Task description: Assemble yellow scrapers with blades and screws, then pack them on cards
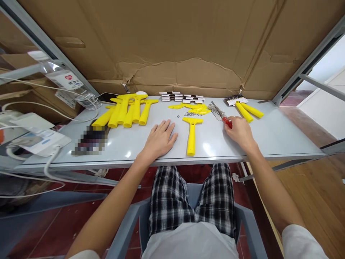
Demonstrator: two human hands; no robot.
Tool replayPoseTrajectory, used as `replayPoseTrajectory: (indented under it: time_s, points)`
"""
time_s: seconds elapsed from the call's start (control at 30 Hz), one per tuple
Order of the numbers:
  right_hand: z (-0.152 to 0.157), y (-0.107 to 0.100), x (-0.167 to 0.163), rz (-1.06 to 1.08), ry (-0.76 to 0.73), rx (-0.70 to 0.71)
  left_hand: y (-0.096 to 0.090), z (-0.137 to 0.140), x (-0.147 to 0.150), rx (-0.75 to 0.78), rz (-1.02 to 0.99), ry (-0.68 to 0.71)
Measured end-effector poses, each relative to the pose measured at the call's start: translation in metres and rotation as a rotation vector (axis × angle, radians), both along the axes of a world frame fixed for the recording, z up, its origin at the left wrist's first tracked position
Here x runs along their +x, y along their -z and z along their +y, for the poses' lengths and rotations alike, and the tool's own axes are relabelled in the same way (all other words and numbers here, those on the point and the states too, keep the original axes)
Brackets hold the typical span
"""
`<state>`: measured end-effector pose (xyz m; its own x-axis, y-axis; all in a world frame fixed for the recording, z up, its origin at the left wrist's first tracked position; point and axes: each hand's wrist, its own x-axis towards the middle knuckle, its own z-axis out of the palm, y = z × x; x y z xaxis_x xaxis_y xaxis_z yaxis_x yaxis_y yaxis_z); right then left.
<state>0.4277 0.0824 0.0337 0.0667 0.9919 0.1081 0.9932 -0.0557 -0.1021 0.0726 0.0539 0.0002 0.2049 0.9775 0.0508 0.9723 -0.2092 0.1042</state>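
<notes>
My right hand (239, 132) is closed around the red handle of a screwdriver (225, 118), its metal shaft pointing up and left over some thin metal blades (215, 112). Flat on the table lies my left hand (161, 139), fingers stretched out and holding nothing. Between the two hands rests a yellow scraper handle (191, 136) with a T-shaped head pointing away from me. Beyond it are small screws (191, 114) in a loose heap and several flat yellow plastic pieces (198, 108).
Several yellow scraper handles (126, 109) are piled at the left, near a phone-like blurred object (91, 140). Stacked small boxes (171, 96) stand at the back. Two yellow handles (245, 110) lie at the right. A plastic bottle (64, 79) and white cables occupy the left side; cardboard (178, 43) walls the back.
</notes>
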Motion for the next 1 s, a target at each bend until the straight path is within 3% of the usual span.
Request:
replayPoseTrajectory:
  time_s: [0.3, 0.47, 0.67, 0.9, 1.0]
  points:
    - [0.027, -0.005, 0.020, -0.078, 0.072, 0.000, 0.004, 0.002, -0.001, 0.013, -0.007, 0.017]
    - [0.048, -0.008, 0.010, -0.146, -0.045, 0.007, 0.003, 0.002, 0.000, 0.006, 0.007, 0.016]
    - [0.096, -0.018, -0.007, -0.161, -0.148, -0.057, -0.005, 0.005, 0.000, 0.072, 0.080, 0.043]
    - [0.123, -0.016, -0.008, -0.082, -0.166, -0.070, -0.036, 0.059, 0.000, 0.191, 0.157, 0.132]
    - [0.124, -0.012, -0.007, -0.023, -0.174, -0.032, -0.039, 0.091, 0.002, 0.251, 0.131, 0.166]
